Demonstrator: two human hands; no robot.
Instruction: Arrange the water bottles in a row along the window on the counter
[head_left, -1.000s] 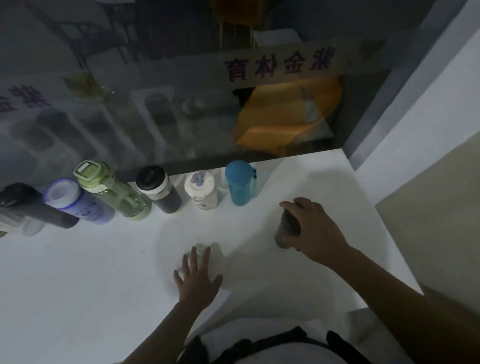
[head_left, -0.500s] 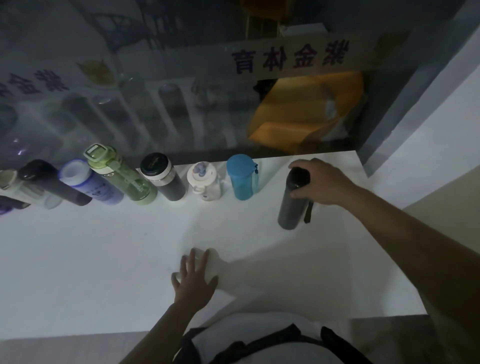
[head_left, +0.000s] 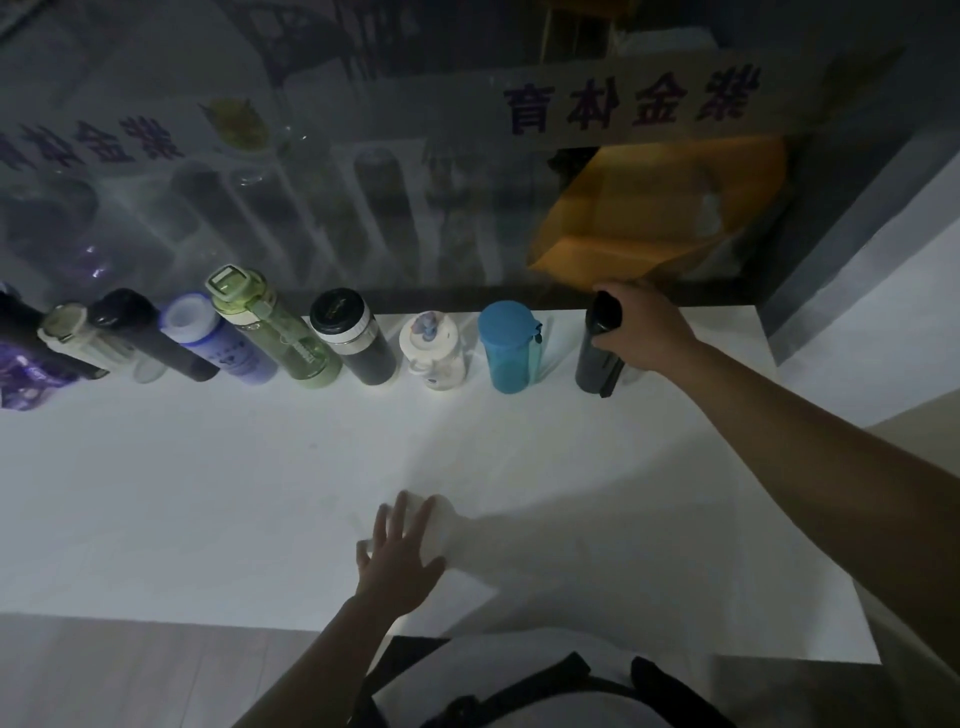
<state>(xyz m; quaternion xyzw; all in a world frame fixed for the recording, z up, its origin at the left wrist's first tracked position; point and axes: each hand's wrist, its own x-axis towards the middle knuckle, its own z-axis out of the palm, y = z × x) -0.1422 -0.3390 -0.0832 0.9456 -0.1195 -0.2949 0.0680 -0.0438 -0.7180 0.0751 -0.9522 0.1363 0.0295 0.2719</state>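
Several water bottles stand in a row along the window on the white counter (head_left: 208, 493). From the right: a dark bottle (head_left: 597, 358), a teal bottle (head_left: 506, 348), a small white bottle (head_left: 434, 348), a black bottle with a white band (head_left: 353, 338), a green bottle (head_left: 270, 327), a purple one (head_left: 218, 343) and more at the far left. My right hand (head_left: 639, 332) grips the top of the dark bottle, which stands upright at the row's right end. My left hand (head_left: 397, 556) lies flat on the counter near the front edge, fingers spread.
The window glass (head_left: 363, 182) runs along the counter's back edge, with an orange object (head_left: 660, 208) behind it. The counter ends on the right near a grey wall (head_left: 857, 208). A purple wrapper (head_left: 26, 379) lies at the far left.
My right hand has carried the dark bottle from the middle of the counter back to the window and set it next to the teal bottle. My left hand has stayed flat.
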